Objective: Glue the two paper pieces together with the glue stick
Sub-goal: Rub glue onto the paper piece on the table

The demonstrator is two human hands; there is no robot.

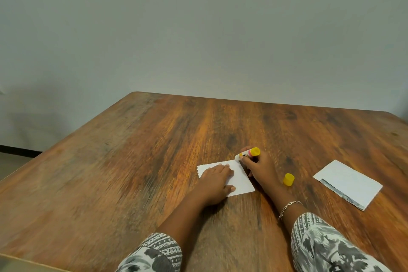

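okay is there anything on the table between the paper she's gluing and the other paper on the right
Yes: the loose yellow glue-stick cap stands on the wooden table between the white paper piece under the left hand and the second white paper piece, just beside the right hand's wrist.

1. The scene is lit softly and evenly; no glare is seen on the surface (154,161).
2. Only faint shadows are cast beside the forearms.
3. A dim grey shade is seen on the wall (198,28), darker at lower left.
4. The wood grain is smeared by motion blur, most at the near edges.
5. Straight edges are bowed by wide-angle distortion.
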